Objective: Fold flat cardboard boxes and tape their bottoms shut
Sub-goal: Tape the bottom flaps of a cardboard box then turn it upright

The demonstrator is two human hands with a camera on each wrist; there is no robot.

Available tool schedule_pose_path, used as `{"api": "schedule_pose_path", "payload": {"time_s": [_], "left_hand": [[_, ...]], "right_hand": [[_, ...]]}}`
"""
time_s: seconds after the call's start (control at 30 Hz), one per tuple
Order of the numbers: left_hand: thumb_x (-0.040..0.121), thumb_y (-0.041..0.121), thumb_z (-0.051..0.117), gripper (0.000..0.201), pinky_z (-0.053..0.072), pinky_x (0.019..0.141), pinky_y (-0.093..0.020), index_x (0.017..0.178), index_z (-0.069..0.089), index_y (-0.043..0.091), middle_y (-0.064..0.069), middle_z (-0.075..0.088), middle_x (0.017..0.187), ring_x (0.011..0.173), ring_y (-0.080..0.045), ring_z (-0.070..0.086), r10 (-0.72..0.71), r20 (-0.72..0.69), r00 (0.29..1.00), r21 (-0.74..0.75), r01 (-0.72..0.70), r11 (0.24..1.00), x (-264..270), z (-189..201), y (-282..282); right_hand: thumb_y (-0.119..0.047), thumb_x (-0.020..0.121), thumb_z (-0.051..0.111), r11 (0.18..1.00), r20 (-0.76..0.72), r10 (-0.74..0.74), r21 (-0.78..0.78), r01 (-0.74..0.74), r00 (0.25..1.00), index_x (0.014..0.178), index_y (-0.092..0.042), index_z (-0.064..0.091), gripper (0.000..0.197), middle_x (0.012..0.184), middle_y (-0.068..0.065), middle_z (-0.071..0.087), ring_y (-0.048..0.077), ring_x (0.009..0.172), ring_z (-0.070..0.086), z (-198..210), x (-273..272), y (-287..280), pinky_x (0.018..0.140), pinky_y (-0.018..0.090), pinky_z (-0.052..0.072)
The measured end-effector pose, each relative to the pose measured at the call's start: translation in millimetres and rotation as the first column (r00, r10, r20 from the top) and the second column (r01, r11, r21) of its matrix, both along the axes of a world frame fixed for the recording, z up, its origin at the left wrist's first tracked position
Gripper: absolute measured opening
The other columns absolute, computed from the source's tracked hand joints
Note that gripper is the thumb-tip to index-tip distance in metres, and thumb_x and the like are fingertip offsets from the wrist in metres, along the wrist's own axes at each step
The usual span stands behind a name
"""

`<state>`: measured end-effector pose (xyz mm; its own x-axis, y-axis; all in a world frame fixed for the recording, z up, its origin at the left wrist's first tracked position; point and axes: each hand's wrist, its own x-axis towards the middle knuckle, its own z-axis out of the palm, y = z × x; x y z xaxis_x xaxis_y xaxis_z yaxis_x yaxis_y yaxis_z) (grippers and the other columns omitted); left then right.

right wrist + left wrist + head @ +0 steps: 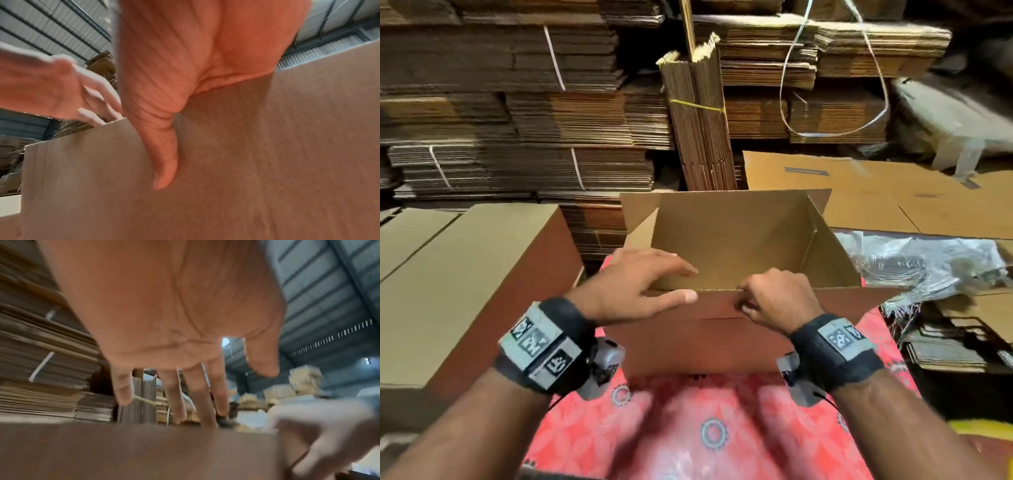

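Observation:
An opened brown cardboard box [732,236] stands on a red patterned cloth [705,428], its open side up and its flaps upright. My right hand [767,294] grips the top edge of the near flap [705,339], with the fingers curled over the edge. In the right wrist view its thumb [164,154] presses flat on the flap's outer face [267,162]. My left hand [643,284] is spread over the same edge to the left, fingers straight. In the left wrist view its fingertips [207,415] reach just past the flap [123,451]. The picture is blurred.
Tied stacks of flat cardboard [517,102] fill the back. An upright bundle bound with yellow string [698,113] stands just behind the box. A tall stack of flat boxes [465,281] is close on the left. Loose sheets [893,198] and crumpled plastic wrap [928,263] lie to the right.

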<state>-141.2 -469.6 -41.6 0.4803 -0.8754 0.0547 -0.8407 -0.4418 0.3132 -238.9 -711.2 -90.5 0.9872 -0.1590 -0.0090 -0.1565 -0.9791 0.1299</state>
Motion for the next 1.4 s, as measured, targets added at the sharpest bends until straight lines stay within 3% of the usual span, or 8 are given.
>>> {"api": "schedule_pose_path", "payload": {"time_s": [0.13, 0.27, 0.43, 0.53, 0.73, 0.87, 1.1, 1.4], "left_hand": [[0.050, 0.111, 0.010, 0.110, 0.013, 0.109, -0.067, 0.130, 0.052, 0.049, 0.019, 0.062, 0.127, 0.134, -0.012, 0.045, 0.155, 0.017, 0.988, 0.554, -0.139, 0.821, 39.9, 0.8, -1.3], [0.057, 0.104, 0.037, 0.096, 0.023, 0.110, -0.060, 0.134, 0.048, 0.048, 0.023, 0.048, 0.138, 0.135, -0.011, 0.038, 0.144, 0.305, 0.941, 0.585, -0.305, 0.751, 45.2, 8.9, 35.0], [0.068, 0.095, 0.049, 0.076, 0.052, 0.090, -0.044, 0.109, 0.069, 0.034, 0.014, 0.057, 0.124, 0.117, -0.017, 0.060, 0.374, 0.196, 0.907, -0.095, -0.362, 0.927, 54.6, -43.0, 96.1], [0.073, 0.041, 0.084, 0.042, 0.058, 0.077, -0.018, 0.108, 0.074, 0.020, 0.002, 0.042, 0.146, 0.127, -0.030, 0.054, 0.516, -0.008, 0.857, -0.534, -0.439, 0.722, 45.9, -89.4, 101.0], [0.079, 0.012, 0.084, 0.112, 0.047, 0.105, -0.038, 0.161, 0.012, 0.038, 0.008, 0.025, 0.158, 0.130, -0.023, 0.052, 0.497, -0.515, 0.699, -0.578, -0.711, 0.401, 27.2, -142.5, 61.4], [0.081, 0.020, 0.078, 0.065, 0.039, 0.114, -0.056, 0.137, 0.045, 0.018, -0.014, 0.066, 0.125, 0.088, 0.002, 0.063, 0.304, -0.776, 0.552, -0.391, -0.800, 0.454, 2.6, -155.2, 32.9], [0.074, 0.063, 0.080, 0.067, 0.056, 0.079, -0.042, 0.119, 0.059, 0.018, -0.004, 0.071, 0.110, 0.102, -0.025, 0.070, 0.502, -0.695, 0.514, -0.392, -0.857, 0.336, 50.2, -131.4, 53.1], [0.072, 0.062, 0.075, 0.109, 0.035, 0.112, -0.040, 0.160, 0.022, 0.027, 0.000, 0.043, 0.156, 0.140, -0.033, 0.045, 0.684, -0.506, 0.525, 0.002, -0.792, 0.610, 35.4, -149.7, 62.6]], "right_hand": [[-0.051, 0.093, 0.056, 1.000, 0.050, -0.014, -0.005, 0.014, 0.999, 0.111, -0.035, 0.065, 0.025, 0.101, -0.003, 0.073, 0.024, 0.100, 0.070, -2.0, -10.5, -5.8, 0.072, 0.032, 0.043], [-0.053, 0.085, 0.068, 0.994, 0.230, -0.104, -0.015, 0.110, 0.968, 0.100, -0.034, 0.066, 0.024, 0.096, -0.010, 0.072, 0.018, 0.105, 0.063, -5.8, -36.1, -46.5, 0.086, 0.039, 0.035], [-0.046, 0.070, 0.085, 0.902, 0.564, -0.431, 0.242, 0.358, 0.704, 0.145, -0.030, 0.048, 0.085, 0.157, 0.006, 0.036, 0.031, 0.145, 0.033, -28.1, -75.1, -100.1, 0.109, 0.059, 0.023], [-0.043, 0.070, 0.090, 0.678, 0.477, -0.722, 0.634, 0.373, 0.502, 0.161, -0.015, 0.015, 0.121, 0.167, 0.015, 0.018, 0.034, 0.152, 0.021, -48.5, -88.2, -124.9, 0.117, 0.058, 0.025], [-0.047, 0.064, 0.095, 0.349, 0.035, -0.674, 0.896, 0.276, 0.738, 0.152, -0.011, 0.026, 0.117, 0.150, 0.004, 0.045, 0.019, 0.139, 0.042, -112.3, -79.4, -154.5, 0.118, 0.036, 0.032], [-0.065, 0.049, 0.093, 0.251, -0.049, -0.634, 0.931, 0.266, 0.771, 0.137, -0.014, 0.028, 0.121, 0.138, 0.005, 0.052, 0.025, 0.132, 0.051, -135.8, -67.8, -160.0, 0.115, 0.044, 0.040], [-0.043, 0.081, 0.084, 0.407, 0.299, -0.786, 0.909, 0.089, 0.541, 0.122, -0.022, 0.045, 0.060, 0.116, 0.004, 0.064, 0.019, 0.099, 0.061, -74.7, -64.8, -147.8, 0.088, 0.029, 0.043], [-0.053, 0.083, 0.073, 0.553, -0.041, -0.405, 0.785, 0.281, 0.913, 0.157, -0.023, 0.032, 0.089, 0.160, 0.001, 0.041, 0.020, 0.142, 0.043, -105.7, -77.6, -141.7, 0.108, 0.023, 0.031]]}}
